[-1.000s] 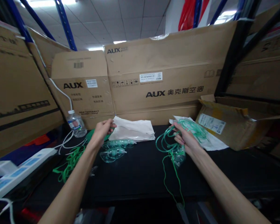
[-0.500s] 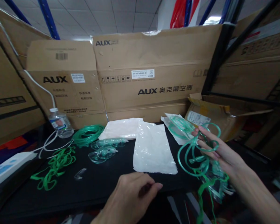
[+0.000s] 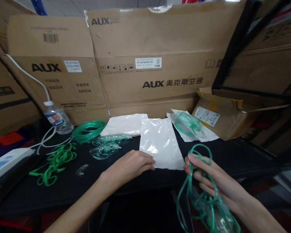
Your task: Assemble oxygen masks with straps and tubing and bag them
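My right hand (image 3: 215, 183) is closed round a loose coil of green tubing with a clear mask (image 3: 203, 197), held over the table's front edge. My left hand (image 3: 131, 165) rests on the black table (image 3: 70, 187), its fingertips touching the near left corner of a clear plastic bag (image 3: 160, 144) that lies flat. I cannot see whether the fingers pinch the bag. Two clear masks (image 3: 105, 150) lie just left of the bag.
A stack of white bags (image 3: 126, 124) lies behind the flat bag. Another green tube coil on a bag (image 3: 189, 126), a green tubing coil (image 3: 88, 129), green straps (image 3: 53, 161), a water bottle (image 3: 55, 118), a power strip (image 3: 2, 163) and an open carton (image 3: 223, 118) stand around. Large cardboard boxes (image 3: 155, 58) wall the back.
One bag was pulled from the stack and laid flat in the middle. My left hand came back onto its near corner. My right hand lowered the tubing toward the front edge.
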`<state>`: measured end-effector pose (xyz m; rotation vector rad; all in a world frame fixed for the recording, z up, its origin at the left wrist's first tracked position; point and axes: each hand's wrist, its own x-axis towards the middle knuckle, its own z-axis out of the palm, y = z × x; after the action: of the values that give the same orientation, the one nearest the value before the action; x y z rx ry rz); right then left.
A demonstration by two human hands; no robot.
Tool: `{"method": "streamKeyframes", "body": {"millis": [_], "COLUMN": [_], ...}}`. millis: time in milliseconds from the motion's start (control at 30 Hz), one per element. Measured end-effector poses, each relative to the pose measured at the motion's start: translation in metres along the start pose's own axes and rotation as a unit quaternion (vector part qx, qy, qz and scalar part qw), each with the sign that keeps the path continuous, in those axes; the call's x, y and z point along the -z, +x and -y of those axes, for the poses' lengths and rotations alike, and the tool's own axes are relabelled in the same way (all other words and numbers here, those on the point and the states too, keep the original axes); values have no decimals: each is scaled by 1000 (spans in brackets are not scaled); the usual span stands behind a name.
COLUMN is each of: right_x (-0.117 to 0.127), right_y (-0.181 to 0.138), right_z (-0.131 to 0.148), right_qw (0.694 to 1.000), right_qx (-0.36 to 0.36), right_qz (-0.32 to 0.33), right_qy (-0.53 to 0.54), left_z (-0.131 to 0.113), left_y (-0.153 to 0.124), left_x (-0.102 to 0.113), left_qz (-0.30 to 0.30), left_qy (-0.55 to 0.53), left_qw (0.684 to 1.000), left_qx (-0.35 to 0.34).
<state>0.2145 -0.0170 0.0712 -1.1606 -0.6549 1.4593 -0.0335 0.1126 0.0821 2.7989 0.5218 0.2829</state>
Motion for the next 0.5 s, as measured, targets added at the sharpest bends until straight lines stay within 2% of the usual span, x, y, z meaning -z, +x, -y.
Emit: {"method": "streamKeyframes", "body": {"millis": [233,500], "right_x": [-17,-28], "right_y": [-9,-4], "right_z": [-12,-18], "right_qw": [995,993], "right_qx": [-43,-59], "right_qz": [64,59], "right_qy": [-68,-84], "left_z": [9,16], "left_y": [-1,-4], "left_x": [4,8], "left_qz": [27,76], "left_qy": [-32,-30], "left_qw": [999,996], "left_qx": [-13,30]}}
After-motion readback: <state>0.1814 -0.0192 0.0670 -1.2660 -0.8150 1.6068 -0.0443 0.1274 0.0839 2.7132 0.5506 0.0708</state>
